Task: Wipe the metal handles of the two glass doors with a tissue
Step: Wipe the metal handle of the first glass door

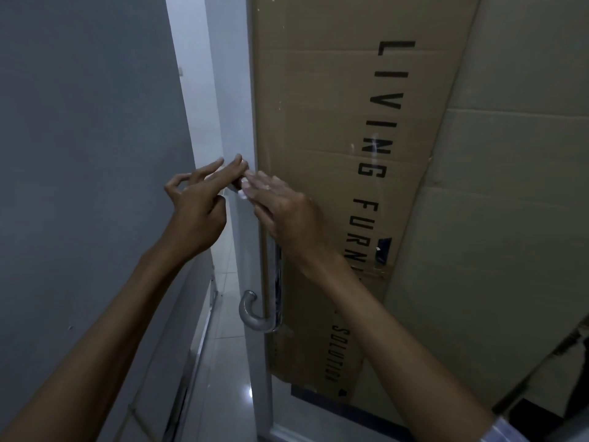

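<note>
A glass door stands ajar, its edge running down the middle of the view. A curved metal handle is fixed near that edge, with its lower bend in sight and its top end hidden by my hands. My right hand presses a small white tissue against the handle's top end, fingers laid flat over it. My left hand reaches in from the other side of the door edge and its fingertips touch the same top end; whether they pinch it or the tissue is unclear.
Large flattened cardboard boxes with black lettering stand behind the glass. A grey wall rises close on the left. Glossy light floor tiles show through the gap beside the door. A metal strip runs along the wall's foot.
</note>
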The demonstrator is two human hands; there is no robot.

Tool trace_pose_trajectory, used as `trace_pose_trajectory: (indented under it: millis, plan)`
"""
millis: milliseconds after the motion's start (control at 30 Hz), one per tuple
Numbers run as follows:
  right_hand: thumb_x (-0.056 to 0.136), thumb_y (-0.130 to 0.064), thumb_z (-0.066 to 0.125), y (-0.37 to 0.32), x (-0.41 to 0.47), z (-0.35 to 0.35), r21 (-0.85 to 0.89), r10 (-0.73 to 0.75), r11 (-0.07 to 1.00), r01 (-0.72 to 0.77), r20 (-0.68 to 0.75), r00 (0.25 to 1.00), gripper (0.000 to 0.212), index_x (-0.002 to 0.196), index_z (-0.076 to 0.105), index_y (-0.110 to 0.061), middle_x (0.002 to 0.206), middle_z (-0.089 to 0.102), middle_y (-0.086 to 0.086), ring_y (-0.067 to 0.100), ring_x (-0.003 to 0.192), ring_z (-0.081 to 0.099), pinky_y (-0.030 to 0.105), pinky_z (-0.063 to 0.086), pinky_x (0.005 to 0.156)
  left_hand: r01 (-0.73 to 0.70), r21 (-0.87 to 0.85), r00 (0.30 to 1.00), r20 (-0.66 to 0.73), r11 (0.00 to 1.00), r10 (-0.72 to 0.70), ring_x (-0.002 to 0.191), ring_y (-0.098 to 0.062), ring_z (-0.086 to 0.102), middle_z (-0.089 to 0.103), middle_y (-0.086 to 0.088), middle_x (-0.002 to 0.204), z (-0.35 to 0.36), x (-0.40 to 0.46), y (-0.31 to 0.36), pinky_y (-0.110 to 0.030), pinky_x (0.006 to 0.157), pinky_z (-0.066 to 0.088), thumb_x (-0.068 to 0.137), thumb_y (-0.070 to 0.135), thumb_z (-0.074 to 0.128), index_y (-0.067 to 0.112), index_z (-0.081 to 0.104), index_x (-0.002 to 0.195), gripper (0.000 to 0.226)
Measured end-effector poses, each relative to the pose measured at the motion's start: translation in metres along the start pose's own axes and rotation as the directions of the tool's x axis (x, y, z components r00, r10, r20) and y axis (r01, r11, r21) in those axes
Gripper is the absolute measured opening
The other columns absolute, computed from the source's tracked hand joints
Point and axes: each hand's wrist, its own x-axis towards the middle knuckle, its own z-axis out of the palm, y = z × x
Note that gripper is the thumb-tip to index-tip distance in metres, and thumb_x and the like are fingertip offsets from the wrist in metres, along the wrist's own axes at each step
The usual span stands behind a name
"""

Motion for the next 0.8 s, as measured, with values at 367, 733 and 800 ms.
trace_pose_trajectory:
  millis: [367, 733, 800]
  plan:
    - [0.099, -0.014, 0.062, 0.002, -0.001, 0.003, -0.028, -0.045, 0.999, 0.046, 0.034, 0.998, 0.037, 0.135, 0.066, -0.009, 0.149, 0.058, 0.011, 0.027, 0.141, 0.052, 0.038, 0.041, 0.118, -0.01, -0.064, 1.0, -0.002, 0.998, 0.01, 0.152, -0.008, 0.035, 0.046, 0.013, 0.16, 0.002, 0.001, -0.005, -0.047, 0.115, 0.016, 0.082, 0.003, 0.037, 0.033, 0.045, 0.157, 0.081]
    - [0.099, -0.009, 0.064, 0.002, -0.018, 0.007, -0.077, 0.062, 0.995, -0.061, 0.008, 0.998, 0.048, 0.146, 0.056, -0.01, 0.156, 0.05, 0.01, 0.026, 0.145, 0.048, 0.042, 0.042, 0.119, -0.034, -0.031, 0.999, 0.029, 0.999, 0.035, 0.15, -0.006, 0.037, 0.041, 0.017, 0.163, 0.007, 0.008, -0.013, -0.054, 0.116, 0.015, 0.077, 0.001, 0.038, 0.036, 0.046, 0.156, 0.087]
    - [0.102, -0.011, 0.061, 0.002, -0.03, 0.004, -0.052, 0.137, 0.989, -0.139, -0.038, 0.99, 0.05, 0.15, 0.05, -0.01, 0.157, 0.048, 0.011, 0.026, 0.139, 0.054, 0.043, 0.048, 0.115, -0.034, -0.049, 0.999, 0.022, 0.998, 0.036, 0.15, -0.005, 0.037, 0.04, 0.017, 0.163, 0.008, 0.007, -0.013, -0.054, 0.115, 0.015, 0.078, 0.001, 0.039, 0.035, 0.046, 0.156, 0.085]
